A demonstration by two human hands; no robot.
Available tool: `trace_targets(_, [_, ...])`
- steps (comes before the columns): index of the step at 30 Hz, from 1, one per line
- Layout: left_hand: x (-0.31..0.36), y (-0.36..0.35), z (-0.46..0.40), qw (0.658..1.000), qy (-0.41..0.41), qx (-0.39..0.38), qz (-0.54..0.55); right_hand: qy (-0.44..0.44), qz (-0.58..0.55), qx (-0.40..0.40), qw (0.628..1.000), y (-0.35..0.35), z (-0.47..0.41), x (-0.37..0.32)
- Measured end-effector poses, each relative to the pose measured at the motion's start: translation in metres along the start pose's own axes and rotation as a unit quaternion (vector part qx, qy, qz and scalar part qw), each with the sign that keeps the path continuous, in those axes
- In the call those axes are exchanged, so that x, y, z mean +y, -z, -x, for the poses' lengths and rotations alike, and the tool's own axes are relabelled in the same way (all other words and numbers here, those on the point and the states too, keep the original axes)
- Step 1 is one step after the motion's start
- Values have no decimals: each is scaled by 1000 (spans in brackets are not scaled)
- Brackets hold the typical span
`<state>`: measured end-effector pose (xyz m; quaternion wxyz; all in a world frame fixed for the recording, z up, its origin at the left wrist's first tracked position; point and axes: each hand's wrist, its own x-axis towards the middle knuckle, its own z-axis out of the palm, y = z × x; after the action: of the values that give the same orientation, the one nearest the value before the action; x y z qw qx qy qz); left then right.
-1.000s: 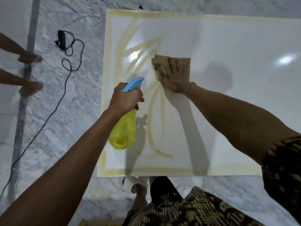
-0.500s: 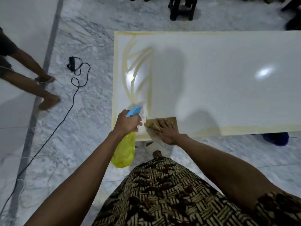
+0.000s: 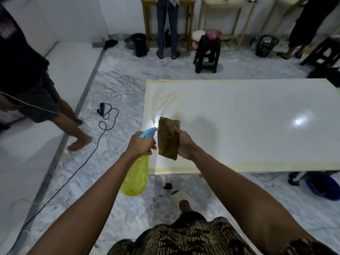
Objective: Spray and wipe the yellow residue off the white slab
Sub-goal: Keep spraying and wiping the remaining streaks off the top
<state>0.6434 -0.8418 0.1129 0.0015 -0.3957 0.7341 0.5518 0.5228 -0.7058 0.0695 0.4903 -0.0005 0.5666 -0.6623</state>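
White bucket (image 3: 197,42) at the back, red lettering too blurred to read

- A single head-worn, wide-angle view looks forward and steeply down from standing height.
- Both forearms reach in from the bottom edge; the left hand (image 3: 140,144) and right hand (image 3: 184,144) sit near mid-frame, close to the lens.
- The white slab (image 3: 248,126) fills the centre right, the marble floor (image 3: 114,85) lies around it, and the far wall with stools runs along the top.
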Motion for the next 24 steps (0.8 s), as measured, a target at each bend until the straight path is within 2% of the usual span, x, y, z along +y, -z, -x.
trace_targets(3, [-1, 13, 10, 1000, 0, 14, 9, 29, -37, -11, 999, -13, -1, -21])
trace_targets(12, [18, 42, 28, 999, -30, 33, 23, 34, -11, -48, 998, -49, -8, -45])
trace_targets(17, [23, 47, 12, 997, -25, 63, 21, 32, -5, -34, 999, -61, -24, -52])
trace_targets(21, [36, 48, -15, 997, 4, 75, 28, 31, -42, -37, 998, -56, -50, -66])
trace_targets(24, [47, 47, -44, 998, 7, 51, 42, 26, -55, 4, 998, -48, -80, -68])
